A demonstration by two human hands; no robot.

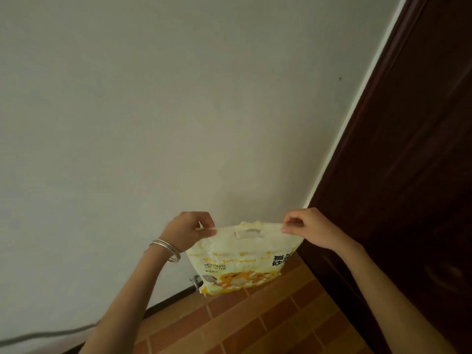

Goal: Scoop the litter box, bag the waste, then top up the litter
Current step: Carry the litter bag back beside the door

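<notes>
A pale yellow bag of bentonite cat litter (242, 261) stands upright on the floor in the corner, with orange cat artwork and a cut-out handle near its top. My left hand (189, 231), with silver bangles on the wrist, pinches the bag's top left corner. My right hand (306, 229) pinches the top right corner. The top edge is stretched taut between both hands. The litter box and scoop are out of view.
A plain grey-white wall (153, 111) fills the left and centre. A dark brown door (408, 175) stands at the right. The floor is red-brown brick-pattern tile (255, 323). A small metal fitting (196, 280) sits at the wall base. A grey cable (38, 337) runs at lower left.
</notes>
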